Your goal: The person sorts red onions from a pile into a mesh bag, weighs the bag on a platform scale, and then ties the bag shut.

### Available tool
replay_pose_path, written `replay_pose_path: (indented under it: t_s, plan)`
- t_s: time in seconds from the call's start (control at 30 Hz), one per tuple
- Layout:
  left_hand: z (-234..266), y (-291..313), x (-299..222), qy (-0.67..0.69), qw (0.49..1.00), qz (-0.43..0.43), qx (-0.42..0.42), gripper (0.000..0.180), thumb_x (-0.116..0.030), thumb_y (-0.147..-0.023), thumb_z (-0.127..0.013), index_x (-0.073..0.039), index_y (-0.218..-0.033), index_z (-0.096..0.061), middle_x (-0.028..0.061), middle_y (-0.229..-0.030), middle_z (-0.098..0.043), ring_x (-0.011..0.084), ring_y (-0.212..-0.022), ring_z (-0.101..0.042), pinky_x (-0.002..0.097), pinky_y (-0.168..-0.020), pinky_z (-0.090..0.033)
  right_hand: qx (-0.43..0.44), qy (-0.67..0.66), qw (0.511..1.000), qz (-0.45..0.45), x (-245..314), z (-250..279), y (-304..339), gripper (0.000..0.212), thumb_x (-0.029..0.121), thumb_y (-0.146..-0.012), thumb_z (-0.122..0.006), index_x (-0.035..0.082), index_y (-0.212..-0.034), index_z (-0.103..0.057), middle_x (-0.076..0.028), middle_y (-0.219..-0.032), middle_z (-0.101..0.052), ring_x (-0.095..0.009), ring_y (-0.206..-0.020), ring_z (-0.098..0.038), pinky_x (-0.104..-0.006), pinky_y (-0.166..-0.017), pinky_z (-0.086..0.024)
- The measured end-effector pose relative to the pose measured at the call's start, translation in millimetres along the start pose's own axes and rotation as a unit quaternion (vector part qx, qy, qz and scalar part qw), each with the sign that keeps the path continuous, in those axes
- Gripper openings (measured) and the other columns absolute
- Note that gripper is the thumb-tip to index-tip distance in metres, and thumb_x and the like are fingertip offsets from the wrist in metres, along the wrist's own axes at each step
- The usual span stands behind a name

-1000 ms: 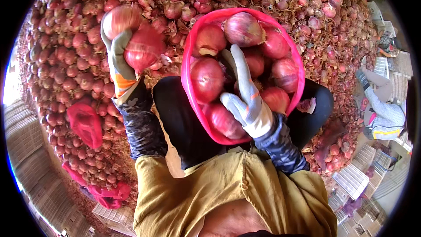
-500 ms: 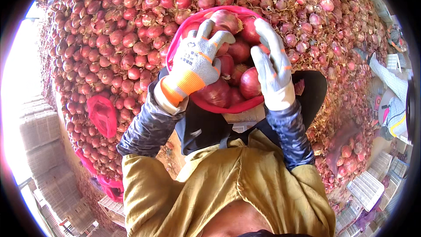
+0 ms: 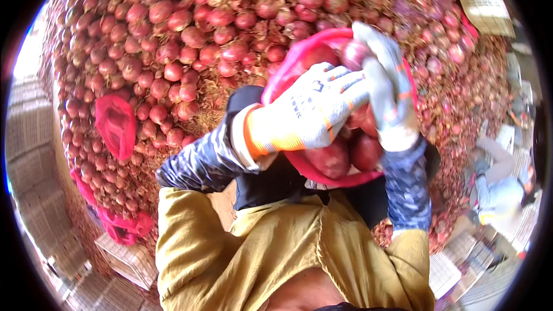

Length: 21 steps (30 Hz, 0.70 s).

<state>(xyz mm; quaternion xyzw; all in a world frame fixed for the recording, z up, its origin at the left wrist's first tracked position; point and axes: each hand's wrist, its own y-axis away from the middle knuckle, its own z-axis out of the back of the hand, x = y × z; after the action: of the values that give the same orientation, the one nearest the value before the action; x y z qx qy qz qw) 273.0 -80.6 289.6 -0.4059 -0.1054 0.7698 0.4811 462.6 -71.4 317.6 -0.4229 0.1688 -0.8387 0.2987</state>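
Note:
A pink mesh bag (image 3: 288,75) full of red onions (image 3: 328,161) stands open at my lap. Over its mouth reaches my left hand (image 3: 314,106) in a white-grey glove with orange trim, fingers stretched out, tips meeting the other glove. My right hand (image 3: 387,83), gloved alike, bends over the bag's right side. Its fingers and thumb close about a single red onion (image 3: 355,55) near the far rim. Both gloves cover part of the bag's contents, and the left fingertips are partly hidden.
A large heap of red onions (image 3: 190,37) with dry skins surrounds me. An empty pink mesh bag (image 3: 116,126) lies on it at left, more pink mesh (image 3: 121,224) below. Pale plastic crates (image 3: 484,0) stand at far right; another crate (image 3: 124,259) is lower left. A person (image 3: 498,190) is at right.
Both hands have come together over the bag, the left moving right across it. The bag sits farther right and lower in view. The right fingers have closed around an onion.

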Motion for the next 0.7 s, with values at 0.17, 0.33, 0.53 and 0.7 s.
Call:
replay_pose_path:
  t_s: [0.17,0.33,0.53,0.7]
  plan:
    - [63,77,82,0.115,0.882,0.162,-0.426,0.021,-0.011,-0.093,-0.058,-0.002,-0.110,-0.067,0.0137,-0.106,-0.068,0.0226,-0.094,-0.066,0.0336,-0.081,-0.052,0.236,0.197,0.952,0.004,15,-6,-2,0.054,0.028,-0.094,-0.054,0.002,-0.142,-0.047,-0.019,-0.140,-0.050,-0.040,-0.132,-0.043,-0.0519,-0.113,-0.029]
    - [-11,218,238,-0.116,0.837,0.440,-0.303,0.031,-0.009,-0.086,-0.063,-0.006,-0.117,-0.065,0.0079,-0.115,-0.067,0.0255,-0.101,-0.065,0.0351,-0.088,-0.052,0.390,0.211,0.893,-0.073,34,-21,-9,0.070,0.052,-0.089,-0.056,0.010,-0.144,-0.047,-0.019,-0.151,-0.036,-0.042,-0.139,-0.033,-0.0579,-0.116,-0.019]
    - [-62,201,289,-0.301,0.782,0.542,0.064,0.084,-0.036,-0.065,-0.083,-0.016,-0.138,-0.048,0.0119,-0.135,-0.051,0.0389,-0.114,-0.055,0.0478,-0.089,-0.051,0.391,0.245,0.884,-0.081,33,-29,-1,0.067,0.060,-0.089,-0.050,0.018,-0.141,-0.053,-0.019,-0.151,-0.037,-0.042,-0.137,-0.035,-0.0574,-0.113,-0.022]
    - [-34,180,260,0.313,0.733,0.530,-0.289,0.060,-0.025,-0.080,-0.077,-0.002,-0.130,-0.056,0.0111,-0.118,-0.066,0.0200,-0.104,-0.064,0.0327,-0.090,-0.051,0.318,0.198,0.925,-0.063,31,-22,2,0.062,0.048,-0.087,-0.060,0.009,-0.137,-0.055,-0.018,-0.144,-0.045,-0.041,-0.130,-0.044,-0.0545,-0.110,-0.031]
